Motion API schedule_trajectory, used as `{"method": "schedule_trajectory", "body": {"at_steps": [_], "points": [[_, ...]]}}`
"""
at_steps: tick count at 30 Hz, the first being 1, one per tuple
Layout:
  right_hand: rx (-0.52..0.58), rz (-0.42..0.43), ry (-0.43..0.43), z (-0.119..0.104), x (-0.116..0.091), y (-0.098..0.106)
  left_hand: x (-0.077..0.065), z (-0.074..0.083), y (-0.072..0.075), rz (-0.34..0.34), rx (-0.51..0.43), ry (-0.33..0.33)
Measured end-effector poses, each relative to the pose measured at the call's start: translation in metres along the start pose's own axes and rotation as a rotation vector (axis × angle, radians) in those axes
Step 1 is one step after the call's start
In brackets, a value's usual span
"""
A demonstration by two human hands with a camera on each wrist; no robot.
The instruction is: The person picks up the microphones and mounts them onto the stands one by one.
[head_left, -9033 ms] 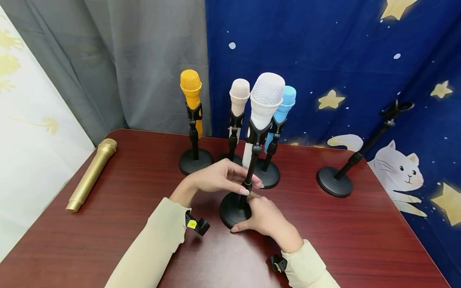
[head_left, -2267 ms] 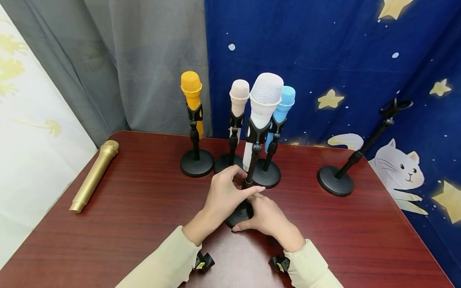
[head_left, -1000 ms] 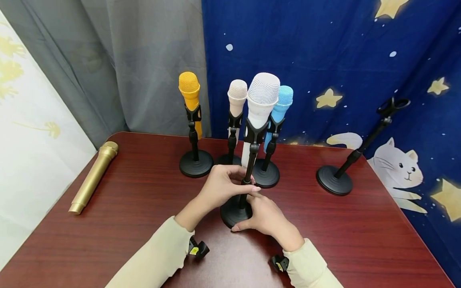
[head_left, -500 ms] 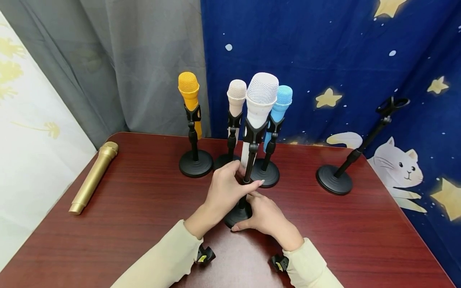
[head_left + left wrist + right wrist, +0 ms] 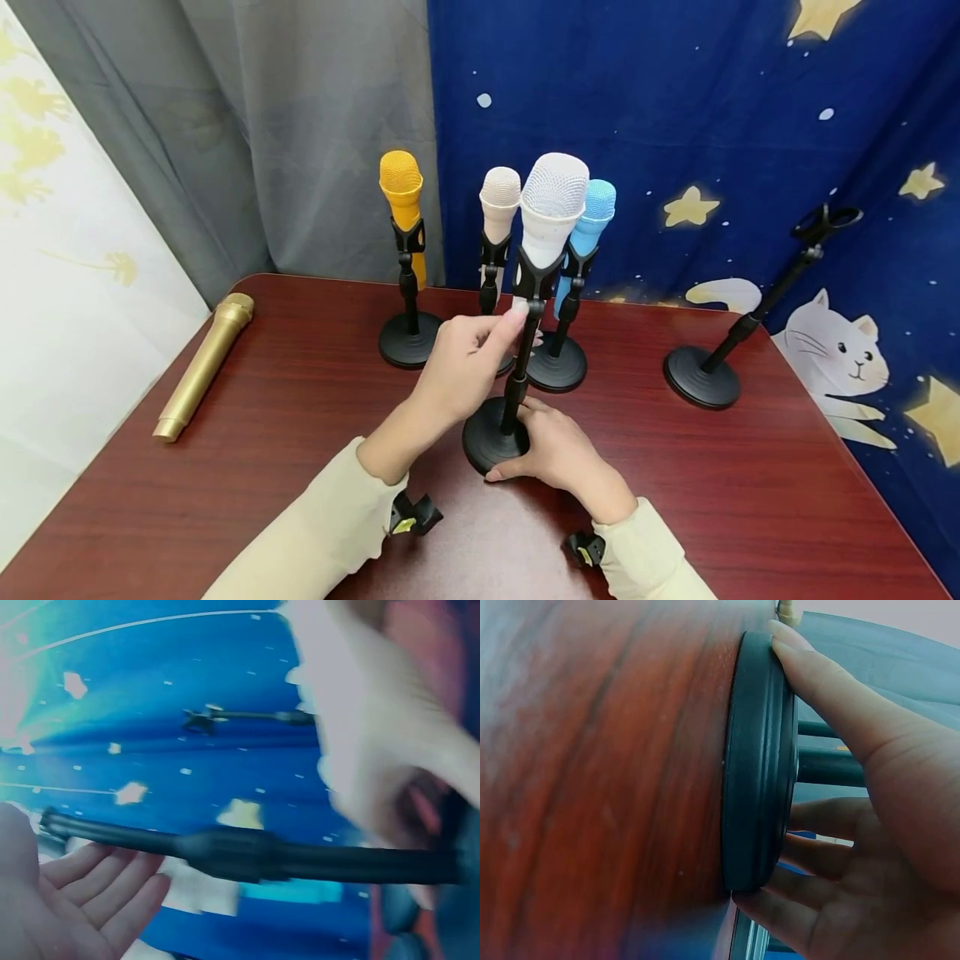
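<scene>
A white microphone (image 5: 552, 204) sits in the clip of a black microphone stand (image 5: 517, 390) at the table's middle. My left hand (image 5: 461, 367) has its thumb at the joint below the clip and its fingers behind the pole. In the left wrist view, the left hand's fingers (image 5: 112, 889) lie behind the stand's pole (image 5: 232, 855); that view is blurred. My right hand (image 5: 562, 450) grips the round base at its right side. In the right wrist view, the right hand's thumb (image 5: 832, 690) and fingers span the edge of the base (image 5: 757, 772), which rests on the table.
Behind stand yellow (image 5: 401, 179), beige (image 5: 500, 196) and blue (image 5: 596, 208) microphones in stands. A stand with a bare clip (image 5: 705, 375) leans at the right. A gold microphone (image 5: 202, 367) lies at the left of the table (image 5: 300, 500). Curtains hang behind.
My left hand has moved up the pole from the collar near the base to the joint under the clip. The right hand has stayed on the base.
</scene>
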State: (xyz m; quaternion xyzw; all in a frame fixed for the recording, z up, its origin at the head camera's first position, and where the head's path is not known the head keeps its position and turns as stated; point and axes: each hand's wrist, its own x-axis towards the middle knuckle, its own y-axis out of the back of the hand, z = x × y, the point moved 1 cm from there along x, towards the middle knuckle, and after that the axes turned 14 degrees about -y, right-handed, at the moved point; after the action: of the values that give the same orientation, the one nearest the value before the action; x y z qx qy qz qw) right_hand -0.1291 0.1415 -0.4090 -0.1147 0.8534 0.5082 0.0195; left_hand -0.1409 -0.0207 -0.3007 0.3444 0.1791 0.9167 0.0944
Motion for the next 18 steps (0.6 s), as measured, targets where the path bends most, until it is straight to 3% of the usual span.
{"method": "schedule_trajectory", "body": {"at_steps": [5,10,15,18], "points": [[0.012,0.004,0.017,0.0,0.0,-0.001,0.018,0.016,0.005,-0.046,-0.201,0.052],[0.01,0.01,0.015,0.001,0.001,-0.001,0.028,0.017,0.004,-0.05,-0.39,0.088],[0.015,0.01,0.012,0.001,0.001,-0.001,0.029,0.015,0.003,-0.055,-0.435,0.096],[0.008,0.008,0.013,0.0,0.0,-0.001,0.026,0.012,0.003,-0.067,-0.404,0.103]]}}
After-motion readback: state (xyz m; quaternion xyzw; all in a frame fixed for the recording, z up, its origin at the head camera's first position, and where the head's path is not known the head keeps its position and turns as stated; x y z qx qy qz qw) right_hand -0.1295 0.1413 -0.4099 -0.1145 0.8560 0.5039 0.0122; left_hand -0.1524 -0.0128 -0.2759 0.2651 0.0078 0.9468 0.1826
